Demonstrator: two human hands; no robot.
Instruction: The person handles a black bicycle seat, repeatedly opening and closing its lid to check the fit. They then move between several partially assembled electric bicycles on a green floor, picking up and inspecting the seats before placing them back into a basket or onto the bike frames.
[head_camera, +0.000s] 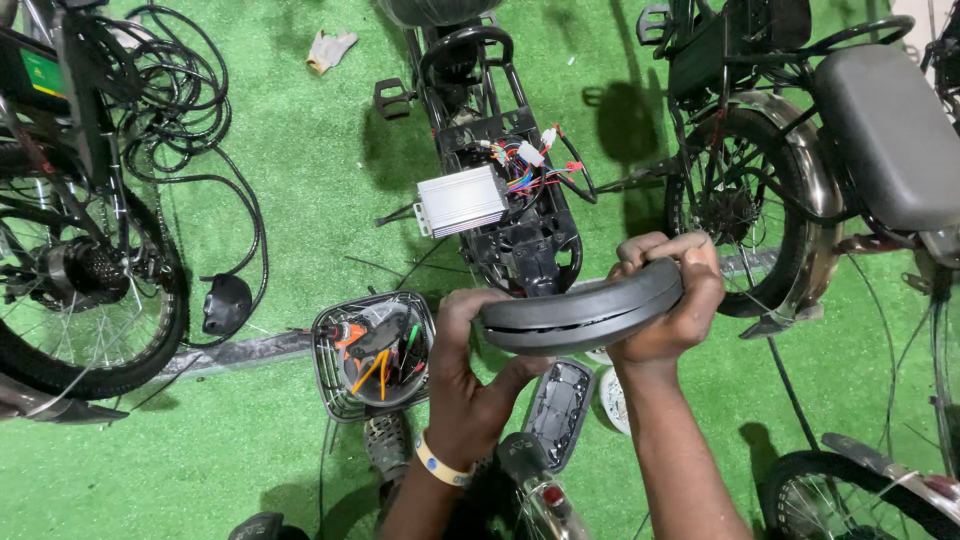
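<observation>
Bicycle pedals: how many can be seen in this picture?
2. One pedal lies left of the middle bicycle frame, another pedal is at the top, right of it. More may be hidden.

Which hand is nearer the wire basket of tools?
Left. The left hand sits right beside the wire basket; the right hand grips the dark cover's far end.

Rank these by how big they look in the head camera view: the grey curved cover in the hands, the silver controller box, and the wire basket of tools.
1. Grey curved cover, though it is nearest the camera.
2. Wire basket.
3. Silver controller box, which lies farther off.
</observation>
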